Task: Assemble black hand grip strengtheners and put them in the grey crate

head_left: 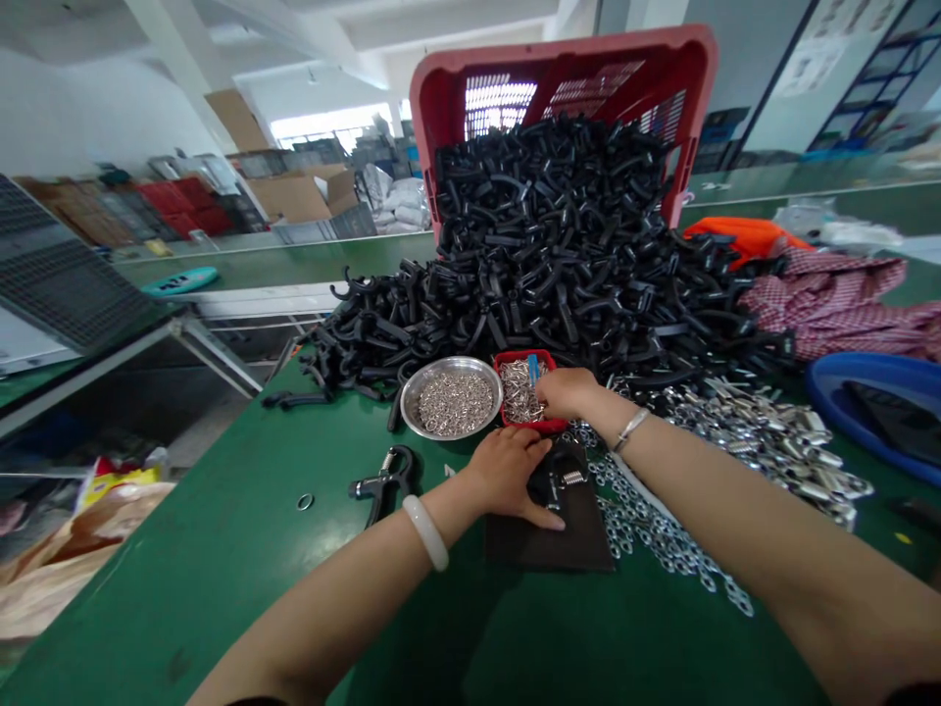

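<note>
My left hand (507,476) lies over a black plastic hand grip (555,480) with a metal spring, which rests on a dark brown pad (551,549). My right hand (566,392) reaches to the edge of a small red tray (521,417) of silver metal pieces, its fingertips hidden among them. A blue item (533,369) stands in that tray. To the left sits a steel bowl (452,400) of small metal parts. A finished black hand grip (386,480) and a metal ring (305,502) lie on the green bench (221,588).
A huge heap of black plastic handles (544,255) spills from a tipped red crate (566,69). Silver springs (765,441) and metal rings (662,529) lie loose at right, near a blue basin (874,392) and checked cloth (838,304).
</note>
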